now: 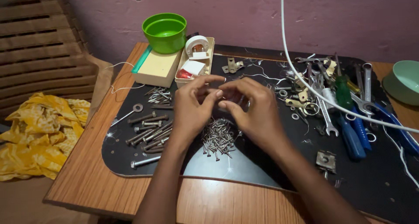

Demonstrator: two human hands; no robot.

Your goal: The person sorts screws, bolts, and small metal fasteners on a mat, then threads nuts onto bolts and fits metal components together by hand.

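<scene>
The left hand (pixel 192 108) and the right hand (pixel 253 110) meet fingertip to fingertip, pinching something tiny. I cannot tell what it is. Right under both hands lies a heap of small silver metal nails (pixel 218 139) on the black mat (pixel 244 167). If the fingers slip, the tiny thing could drop into that heap and get lost. The sharp nail tips could also poke a finger. Long grey steel bolts (pixel 150 130) lie just left of the left hand.

Home workbench: wooden table (pixel 87 180), spanners (pixel 325 112), bolts (pixel 150 130), nails (pixel 218 139), pink plastered wall (pixel 244 14).
</scene>
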